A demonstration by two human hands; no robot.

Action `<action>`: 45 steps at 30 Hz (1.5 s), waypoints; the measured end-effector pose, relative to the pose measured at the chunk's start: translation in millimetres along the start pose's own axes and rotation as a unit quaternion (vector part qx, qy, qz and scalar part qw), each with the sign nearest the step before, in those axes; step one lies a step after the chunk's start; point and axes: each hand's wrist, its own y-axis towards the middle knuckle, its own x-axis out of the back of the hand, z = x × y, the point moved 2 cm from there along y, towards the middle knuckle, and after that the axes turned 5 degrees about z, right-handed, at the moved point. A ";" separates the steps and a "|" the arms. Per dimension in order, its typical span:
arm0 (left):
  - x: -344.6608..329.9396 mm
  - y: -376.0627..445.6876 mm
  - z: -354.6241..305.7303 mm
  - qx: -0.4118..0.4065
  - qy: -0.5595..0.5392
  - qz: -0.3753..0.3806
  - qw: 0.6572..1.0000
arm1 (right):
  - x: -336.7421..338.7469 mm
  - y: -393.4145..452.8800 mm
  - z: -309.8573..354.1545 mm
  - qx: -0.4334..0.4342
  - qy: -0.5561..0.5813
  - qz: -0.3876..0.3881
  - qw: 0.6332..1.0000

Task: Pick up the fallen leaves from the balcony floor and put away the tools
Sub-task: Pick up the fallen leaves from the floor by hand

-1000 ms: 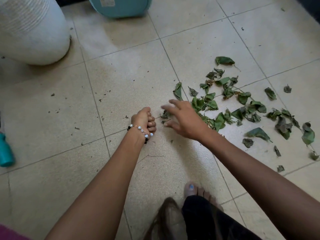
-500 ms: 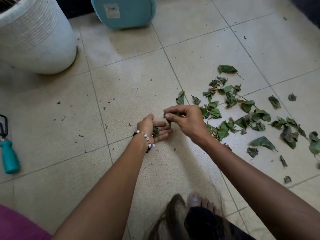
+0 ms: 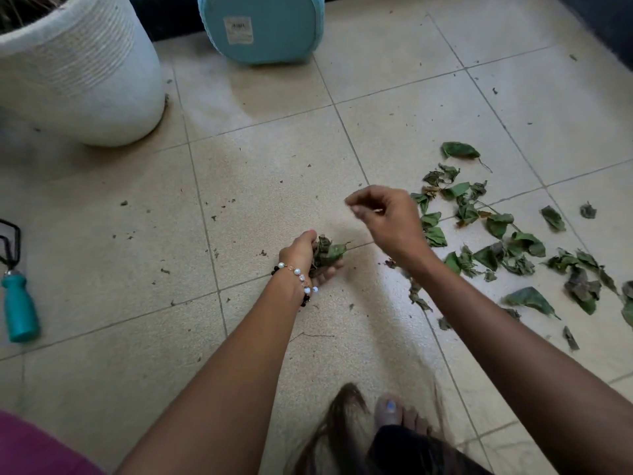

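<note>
Fallen green leaves (image 3: pixel 496 248) lie scattered over the beige floor tiles (image 3: pixel 274 159) to the right. My left hand (image 3: pixel 305 257), with a bead bracelet on the wrist, is palm up low over the floor and grips a small bunch of leaves (image 3: pixel 327 252). Just right of it and a little higher is my right hand (image 3: pixel 387 217), blurred, with loosely curled fingers and nothing visible in it. A garden hand tool with a teal handle (image 3: pixel 20 308) and black metal prongs lies at the far left.
A large white ribbed plant pot (image 3: pixel 82 73) stands at the back left, with a teal container (image 3: pixel 262 29) to its right. Small leaf crumbs dot the tiles. My bare foot (image 3: pixel 394 414) is at the bottom middle.
My right hand picked up leaf bits, brought them to my left hand and has lifted away. My left hand opened from a fist into a cupped grip with more leaves showing.
</note>
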 end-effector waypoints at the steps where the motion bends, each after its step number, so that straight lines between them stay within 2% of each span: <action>1: 0.0 0.5 -0.4 0.005 0.005 0.003 1.000 | 6.4 7.3 -2.2 0.008 -0.067 -0.016 0.998; 2: 0.0 -0.4 -0.4 0.009 0.008 0.005 1.000 | 9.9 14.2 -6.6 0.017 -0.167 0.000 0.986; 4: 0.2 -0.3 -0.5 0.011 0.010 0.004 1.000 | 9.3 21.8 -19.4 0.026 -0.377 0.109 0.919; 6: 0.9 -0.9 -0.6 0.007 0.009 0.002 1.000 | 1.7 18.1 -32.1 0.041 -0.478 0.168 0.861; 8: 1.5 -1.3 -0.4 0.004 0.011 0.003 1.000 | -4.1 7.3 -35.5 0.072 -0.470 0.153 0.866; 11: 1.3 -2.4 -0.6 -0.002 0.010 0.005 1.000 | -13.3 -7.4 -32.3 0.105 -0.414 0.126 0.895; 12: 0.9 -3.4 -0.6 -0.004 0.009 0.008 1.000 | -13.3 -9.3 -33.7 0.106 -0.363 0.107 0.920; 14: 1.9 -2.8 0.6 -0.014 0.002 0.015 1.000 | -11.8 -16.5 -30.3 0.076 -0.180 0.040 0.980; 16: 1.9 -2.1 4.5 -0.019 0.004 0.026 0.999 | -10.9 -26.8 -22.5 0.038 -0.010 -0.026 0.999; 17: 0.6 -1.6 7.4 -0.019 0.002 0.029 0.999 | -13.1 -33.2 -17.8 0.035 0.007 -0.027 0.999; 20: -12.2 -7.1 18.0 0.010 -0.055 0.056 0.997 | -29.0 -53.0 -10.0 0.089 -0.094 0.027 0.991; 23: -28.0 -14.5 25.7 0.023 -0.064 0.085 0.994 | -40.4 -68.0 -19.5 0.168 -0.213 0.079 0.959; 27: -47.2 -21.9 28.4 0.079 -0.100 0.110 0.986 | -25.3 -75.0 -40.3 0.137 -0.329 0.123 0.926; 29: -59.1 -22.2 31.2 0.090 -0.072 0.098 0.988 | -10.8 -82.5 -40.2 0.101 -0.241 0.088 0.961; 31: -72.6 -25.0 36.1 0.109 -0.061 0.116 0.985 | 5.6 -88.7 -37.2 0.068 -0.118 0.003 0.991; 34: -89.8 -34.6 42.9 0.140 -0.103 0.172 0.970 | 20.2 -91.9 -40.9 0.053 -0.065 -0.071 0.994; 37: -97.2 -37.9 44.9 0.163 -0.125 0.203 0.957 | 26.6 -94.2 -43.7 0.058 -0.079 -0.063 0.993; 39: -98.0 -35.7 43.3 0.145 -0.106 0.189 0.965 | 29.1 -95.6 -45.0 0.090 -0.143 -0.028 0.985; 40: -98.1 -34.2 42.4 0.131 -0.087 0.179 0.971 | 31.3 -96.2 -47.1 0.085 -0.118 -0.015 0.989; 41: -97.6 -31.5 41.2 0.114 -0.065 0.169 0.977 | 34.5 -97.7 -45.6 0.064 -0.038 -0.017 0.997; 43: -95.1 -25.6 37.8 0.092 -0.038 0.148 0.984 | 43.7 -98.8 -47.6 0.035 0.096 -0.072 0.992; 44: -92.6 -21.3 35.9 0.087 -0.034 0.131 0.987 | 50.9 -97.8 -51.9 0.019 0.076 -0.115 0.990; 45: -88.3 -15.9 34.4 0.078 -0.024 0.109 0.991 | 58.1 -96.6 -57.3 -0.003 0.001 -0.136 0.991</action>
